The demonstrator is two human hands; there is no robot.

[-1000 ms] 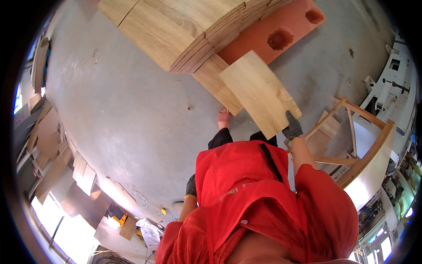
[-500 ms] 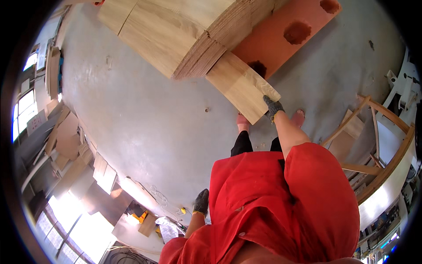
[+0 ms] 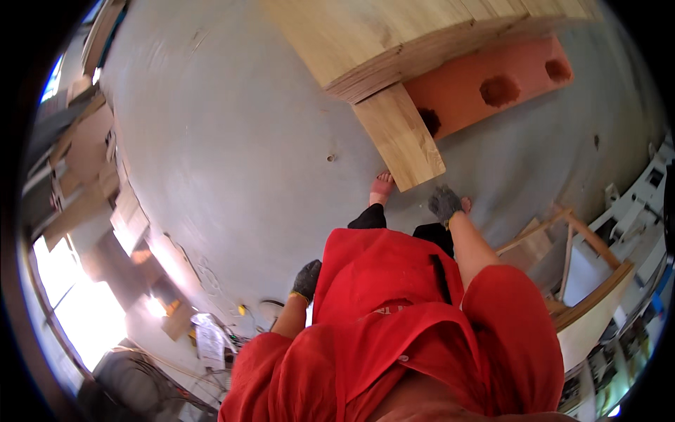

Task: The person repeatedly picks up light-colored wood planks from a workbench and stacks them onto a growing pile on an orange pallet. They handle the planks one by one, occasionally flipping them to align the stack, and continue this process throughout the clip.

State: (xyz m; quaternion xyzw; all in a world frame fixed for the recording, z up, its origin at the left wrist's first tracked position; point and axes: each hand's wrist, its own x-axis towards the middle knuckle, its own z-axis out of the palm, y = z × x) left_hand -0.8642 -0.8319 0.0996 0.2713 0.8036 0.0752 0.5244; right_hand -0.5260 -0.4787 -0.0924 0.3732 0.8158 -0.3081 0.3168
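Note:
My right hand (image 3: 444,204), in a dark glove, is at the near corner of a long pale plywood sheet (image 3: 399,137). I cannot tell if it grips the sheet or only touches it. The sheet's far end runs under the overhanging edge of a tall stack of plywood sheets (image 3: 394,42). My left hand (image 3: 307,279), also gloved, hangs beside my hip and holds nothing. My red shirt fills the lower middle of the view. A bare foot (image 3: 382,188) stands on the grey floor just left of the sheet's near end.
An orange slab with round holes (image 3: 492,88) lies under the stack on the right. A wooden frame (image 3: 580,243) and white machine parts (image 3: 643,204) stand at the right. Boards and panels (image 3: 84,176) lean at the left, with clutter and bright windows below them.
The plywood sheet has gone from held up in front of me to low and pushed in under the stack's edge. My right hand followed it down. I have stepped closer to the stack.

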